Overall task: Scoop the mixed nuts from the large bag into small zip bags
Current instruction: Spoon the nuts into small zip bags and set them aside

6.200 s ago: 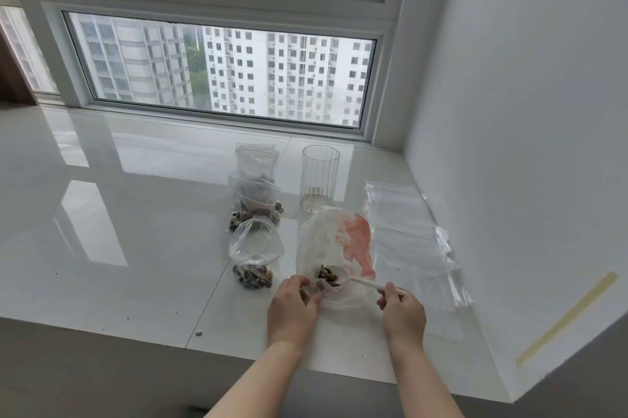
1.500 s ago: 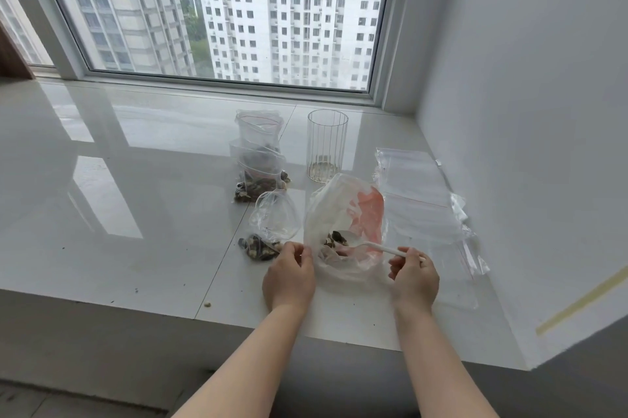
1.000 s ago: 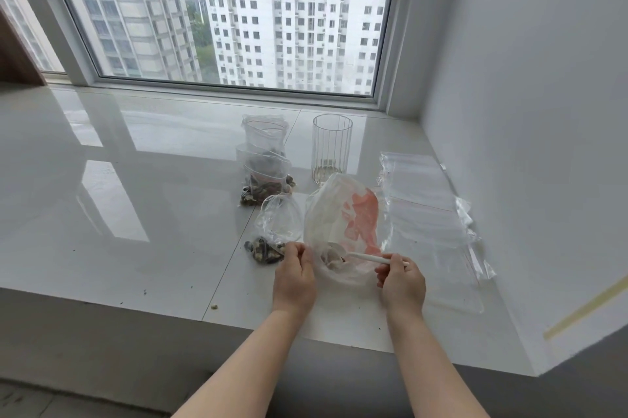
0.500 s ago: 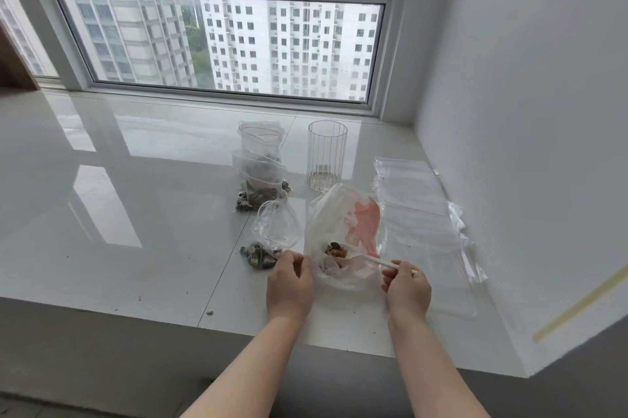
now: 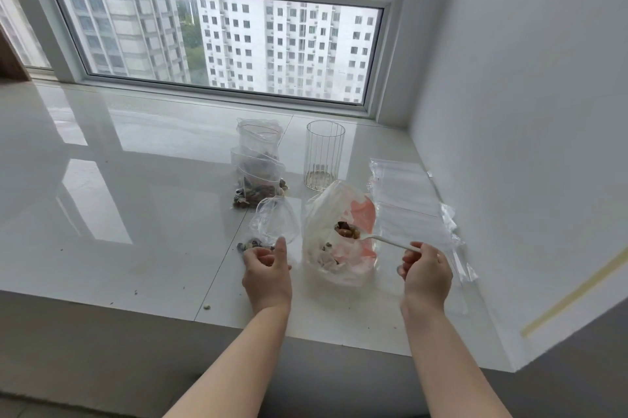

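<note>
Right hand: the right hand (image 5: 426,273) pinched the end of the white plastic spoon's (image 5: 380,240) handle between thumb and curled fingers, palm turned inward.
Spoon: its bowl, up and to the left of that hand, carried a heap of mixed nuts (image 5: 346,231) and hung over the open mouth of the large bag (image 5: 334,230).
Large bag: a crumpled white sack with an orange patch stood between the two hands on the glossy white sill (image 5: 136,213); a few nuts showed low inside it.
Left hand: the left hand (image 5: 266,269) was curled at the lower edge of the small zip bag (image 5: 273,227); whether the fingers actually gripped the plastic I could not tell.
Small zip bag: clear, its mouth gaping, it lay just beyond the left hand's fingertips with a little pile of nuts at its near left corner.
Filled bags: two more zip bags (image 5: 258,169) holding nuts stood farther out past the left hand.
Glass: a ribbed clear tumbler (image 5: 324,155) stood beyond the large bag.
Spare bags: a flat stack of empty zip bags (image 5: 407,200) lay beyond and just right of the right hand, along the wall.
</note>
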